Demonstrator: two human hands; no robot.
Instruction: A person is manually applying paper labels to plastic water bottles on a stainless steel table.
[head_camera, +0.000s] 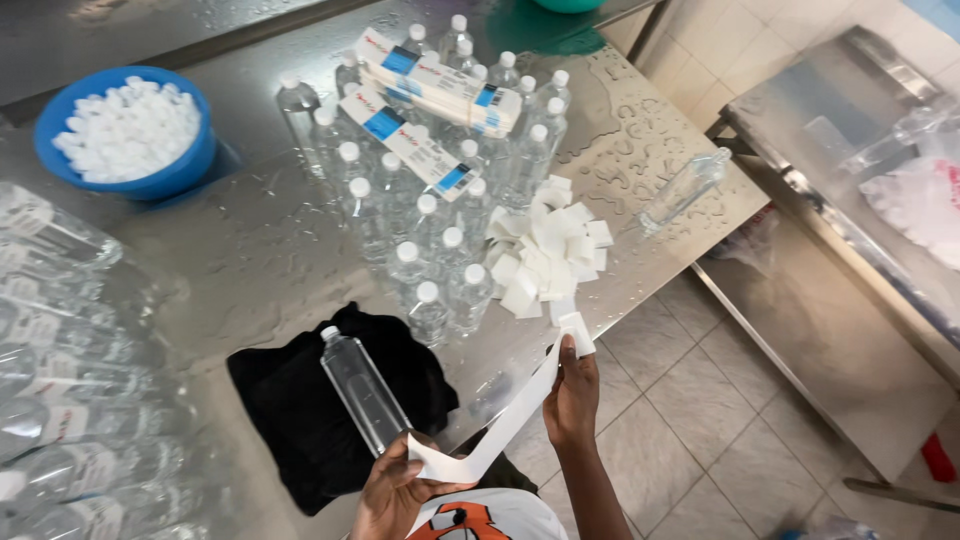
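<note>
My left hand (392, 490) grips the base of a clear capped plastic bottle (362, 386) that leans over a black cloth (290, 410), and it also pinches the lower end of a white paper strip (500, 425). My right hand (572, 395) holds the strip's upper end by the table's edge. Just above that hand lies a heap of white folded strips (548, 255). A cluster of capped clear bottles (440, 220) stands in the table's middle, with flat blue-and-white label packs (430, 85) resting on their caps.
The wet steel table (250, 250) carries a blue bowl of white caps (128, 130) at far left. Labelled bottles (50, 380) lie stacked at left. One uncapped bottle (685, 188) lies near the right edge. A second steel bench (850, 130) stands to the right over tiled floor (700, 400).
</note>
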